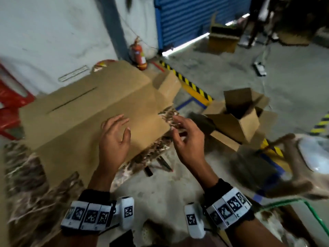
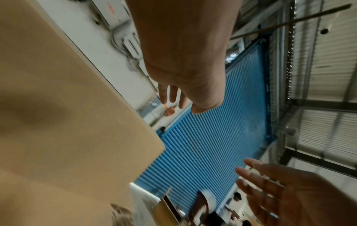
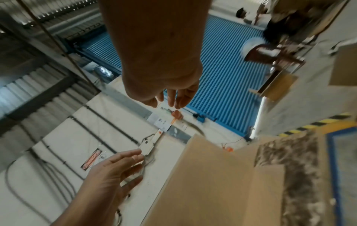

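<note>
A large flattened brown cardboard box point(image 1: 85, 111) lies across a table with a mottled brown top point(image 1: 26, 177). My left hand point(image 1: 115, 132) hovers over the near right part of the cardboard, fingers spread and relaxed, holding nothing. My right hand point(image 1: 185, 132) hangs just off the cardboard's right edge, fingers loosely bent, empty. In the left wrist view the cardboard point(image 2: 58, 122) fills the left side and the right hand point(image 2: 286, 191) shows at lower right. In the right wrist view the cardboard point(image 3: 218, 183) is below and the left hand point(image 3: 114, 172) at lower left.
An open cardboard box point(image 1: 238, 116) and flat pieces lie on the concrete floor to the right. A red fire extinguisher point(image 1: 138, 52) stands by the wall near a blue roller shutter point(image 1: 199, 16). Red plastic stools point(image 1: 10, 104) stand at left. Another open box point(image 1: 222, 38) sits far back.
</note>
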`<state>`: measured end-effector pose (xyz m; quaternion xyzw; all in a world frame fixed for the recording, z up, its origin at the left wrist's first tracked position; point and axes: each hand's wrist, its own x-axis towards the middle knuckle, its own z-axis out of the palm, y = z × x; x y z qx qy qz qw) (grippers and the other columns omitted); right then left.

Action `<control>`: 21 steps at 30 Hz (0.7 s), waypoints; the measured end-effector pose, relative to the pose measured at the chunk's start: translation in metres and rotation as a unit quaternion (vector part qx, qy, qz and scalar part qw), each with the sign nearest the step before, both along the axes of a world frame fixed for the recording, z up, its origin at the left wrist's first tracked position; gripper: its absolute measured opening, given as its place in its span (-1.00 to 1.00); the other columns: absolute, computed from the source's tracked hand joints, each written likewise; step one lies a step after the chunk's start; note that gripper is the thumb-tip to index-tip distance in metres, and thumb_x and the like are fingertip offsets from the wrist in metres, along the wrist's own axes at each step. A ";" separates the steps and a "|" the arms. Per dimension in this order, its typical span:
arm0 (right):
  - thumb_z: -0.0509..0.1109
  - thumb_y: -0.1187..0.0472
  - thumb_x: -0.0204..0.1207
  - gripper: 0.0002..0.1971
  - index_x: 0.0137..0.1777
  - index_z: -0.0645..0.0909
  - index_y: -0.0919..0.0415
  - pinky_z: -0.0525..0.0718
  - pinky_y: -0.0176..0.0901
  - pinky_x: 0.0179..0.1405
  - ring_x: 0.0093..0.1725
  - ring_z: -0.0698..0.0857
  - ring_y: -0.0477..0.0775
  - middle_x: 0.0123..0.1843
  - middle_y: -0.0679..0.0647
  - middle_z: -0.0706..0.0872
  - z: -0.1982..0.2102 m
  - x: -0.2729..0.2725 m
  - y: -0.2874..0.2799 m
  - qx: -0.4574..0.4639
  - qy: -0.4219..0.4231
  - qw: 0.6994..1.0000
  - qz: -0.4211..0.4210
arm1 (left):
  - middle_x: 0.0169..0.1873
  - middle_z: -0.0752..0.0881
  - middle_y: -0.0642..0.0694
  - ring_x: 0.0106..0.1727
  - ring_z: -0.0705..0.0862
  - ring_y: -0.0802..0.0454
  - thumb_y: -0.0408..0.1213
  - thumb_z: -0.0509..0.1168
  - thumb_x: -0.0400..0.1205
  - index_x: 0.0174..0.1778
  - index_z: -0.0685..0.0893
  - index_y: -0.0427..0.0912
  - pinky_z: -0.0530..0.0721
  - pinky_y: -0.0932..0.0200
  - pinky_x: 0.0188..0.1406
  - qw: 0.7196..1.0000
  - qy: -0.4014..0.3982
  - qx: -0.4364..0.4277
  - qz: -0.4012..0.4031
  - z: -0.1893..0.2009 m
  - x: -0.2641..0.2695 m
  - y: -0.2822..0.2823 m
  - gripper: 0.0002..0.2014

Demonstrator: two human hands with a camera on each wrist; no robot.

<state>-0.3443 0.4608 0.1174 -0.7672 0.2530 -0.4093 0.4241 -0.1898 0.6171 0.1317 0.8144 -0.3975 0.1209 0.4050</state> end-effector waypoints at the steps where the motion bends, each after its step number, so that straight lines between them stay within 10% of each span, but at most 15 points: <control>1: 0.37 0.14 0.56 -0.69 0.26 0.71 0.17 0.77 0.00 -0.14 -0.01 0.73 -0.12 0.16 0.00 0.75 0.003 0.017 0.012 0.002 -0.004 1.000 0.012 | 0.20 0.70 -0.18 0.27 0.62 -0.14 -0.33 0.27 0.60 0.15 0.75 -0.26 0.52 0.04 0.36 1.000 -0.003 -0.007 0.015 0.001 0.014 0.017 -0.75; 13: 0.32 0.10 0.53 -0.64 0.30 0.68 0.12 0.76 -0.01 -0.10 0.04 0.72 -0.09 0.20 -0.02 0.73 0.017 0.173 0.092 -0.039 0.036 0.991 0.121 | 0.10 0.72 -0.20 0.19 0.62 -0.16 -0.24 0.27 0.55 0.09 0.77 -0.24 0.46 0.15 0.27 0.990 -0.034 -0.010 0.137 0.016 0.177 0.132 -0.72; 21: 0.24 -0.05 0.53 -0.44 0.53 0.49 0.06 0.35 0.05 0.54 0.58 0.34 0.26 0.60 0.17 0.41 0.003 0.258 0.102 -0.175 0.238 0.936 0.189 | 0.29 0.61 -0.30 0.36 0.51 -0.26 -0.23 0.44 0.56 0.33 0.61 -0.25 0.50 -0.10 0.36 0.959 0.071 0.209 0.176 0.027 0.318 0.148 -0.57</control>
